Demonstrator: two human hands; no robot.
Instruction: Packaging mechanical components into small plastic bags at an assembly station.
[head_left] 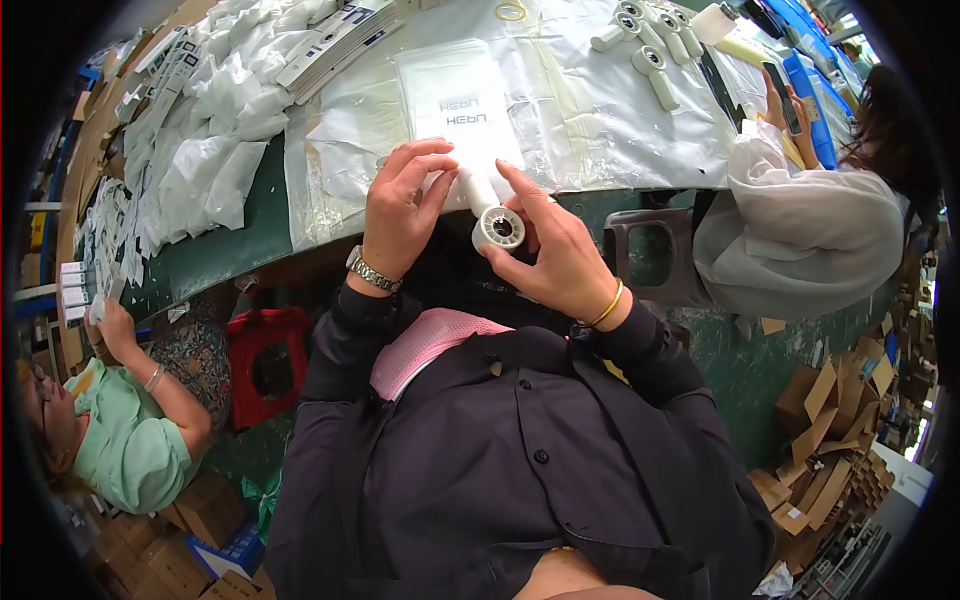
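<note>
White plastic device with tubular handle and round, ribbed head, dark at its centre: held up at the table's near edge, about mid-length, handle pointing across the tabletop, head toward the wearer's body. Right hand grips it at the head, thumb below, fingers partly hidden behind, forefinger raised beside the handle. Left hand has fingers bent and thumb near forefinger, tips right by the handle; cannot tell whether they touch it or pinch anything. Beyond the hands, flat on the white plastic sheet covering much of the table, a translucent flat plastic bag, possibly several layered; two rows of dark block capitals, one above the other, upper row paler. Toward the far edge, left of the bag, a stack of flat white cartons with large dark lettering, set slantwise. Left end: a heap of crumpled white pouches, and behind it more upright white cartons with dark print, too small to make out. Right of centre near the far edge, a cluster of similar white devices, one lying nearer. Yellow ring at the far edge. Beyond the right end, a co-worker's hand holds a dark phone-like object.
</note>
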